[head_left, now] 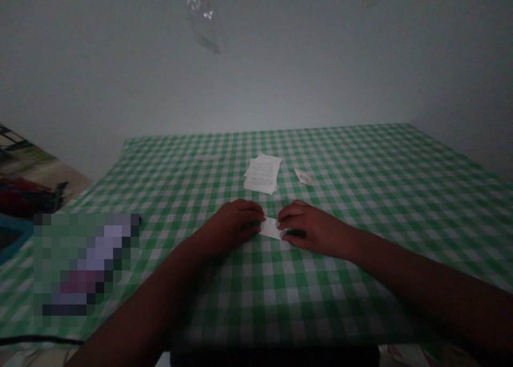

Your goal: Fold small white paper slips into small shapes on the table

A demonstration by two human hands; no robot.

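Note:
Both my hands rest on a green-and-white checked tablecloth [360, 164] near the middle of the table. My left hand [234, 225] and my right hand [310, 227] have curled fingers pinching opposite ends of a small white paper strip [271, 228] that lies between them on the cloth. A little farther away lies a small stack of white printed papers [262, 173]. To the right of that stack sits a small crumpled paper scrap [303, 177].
A blurred-out patch [86, 263] covers something on the left of the table. A black cable [36, 339] runs along the front left edge. A plain wall stands behind the table. Dark and red items [24, 196] lie off the table at far left.

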